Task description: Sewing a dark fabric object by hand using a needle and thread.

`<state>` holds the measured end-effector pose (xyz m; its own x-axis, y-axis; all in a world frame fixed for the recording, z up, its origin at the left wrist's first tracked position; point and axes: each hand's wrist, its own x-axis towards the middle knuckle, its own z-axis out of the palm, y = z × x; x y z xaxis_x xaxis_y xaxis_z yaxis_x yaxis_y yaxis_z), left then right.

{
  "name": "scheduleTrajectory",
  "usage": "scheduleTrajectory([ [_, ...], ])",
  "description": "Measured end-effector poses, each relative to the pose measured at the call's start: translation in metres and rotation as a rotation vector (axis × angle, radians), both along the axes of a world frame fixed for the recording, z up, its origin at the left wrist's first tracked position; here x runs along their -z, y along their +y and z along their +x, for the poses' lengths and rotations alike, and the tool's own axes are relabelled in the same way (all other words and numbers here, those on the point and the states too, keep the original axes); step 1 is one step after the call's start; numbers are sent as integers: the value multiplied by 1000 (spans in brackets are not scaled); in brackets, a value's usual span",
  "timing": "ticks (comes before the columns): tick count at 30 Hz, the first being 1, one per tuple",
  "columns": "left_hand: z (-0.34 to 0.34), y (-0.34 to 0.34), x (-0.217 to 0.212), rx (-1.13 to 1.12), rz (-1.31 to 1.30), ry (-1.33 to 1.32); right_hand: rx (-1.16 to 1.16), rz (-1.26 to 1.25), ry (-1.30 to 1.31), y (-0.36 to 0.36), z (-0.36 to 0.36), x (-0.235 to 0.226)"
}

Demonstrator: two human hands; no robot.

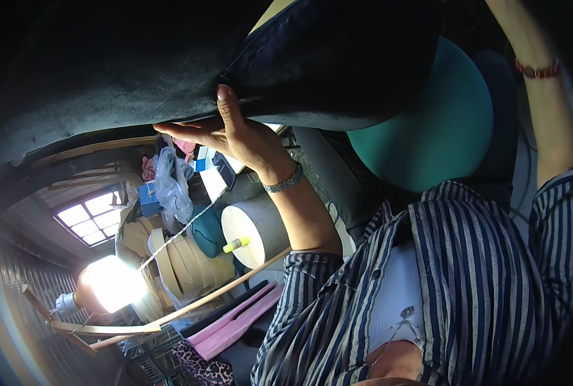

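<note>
A large piece of dark velvet fabric (126,96) stretches across the top of the view, with a seam (235,69) running down to its lower edge. My left hand (238,132), wearing a watch, is at that edge. Its thumb presses up against the velvet by the seam, while the fingers lie nearly straight along the underside. At the upper right my right forearm (550,109), with a red bracelet, reaches up and out of the picture, so the right hand is hidden. Between my arms sits a rounded, smooth teal panel (441,128), partly covered by the dark velvet.
A lit bulb (109,283) hangs by a wooden strip frame (190,309) at lower left. Near my left elbow is a thick pale roll (251,231) with a yellow end. Beige curved pieces (196,264), a clear plastic bag (171,186) and pink material (235,328) lie beyond.
</note>
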<state>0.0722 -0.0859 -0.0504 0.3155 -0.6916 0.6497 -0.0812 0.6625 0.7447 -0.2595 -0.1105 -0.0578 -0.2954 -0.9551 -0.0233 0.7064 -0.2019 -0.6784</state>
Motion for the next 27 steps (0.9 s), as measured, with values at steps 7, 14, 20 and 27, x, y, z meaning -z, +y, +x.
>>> scheduleTrajectory([
  [7,21,16,18,-467,-210,-414,-112,93,23,34,71,-42],
  [14,4,7,25,-523,-338,-645,-303,22,267,26,78,-39],
  [20,3,20,20,-503,-217,-574,-323,36,800,22,86,-56],
  [27,2,53,23,-281,-143,-444,-332,121,1123,21,86,-68],
])
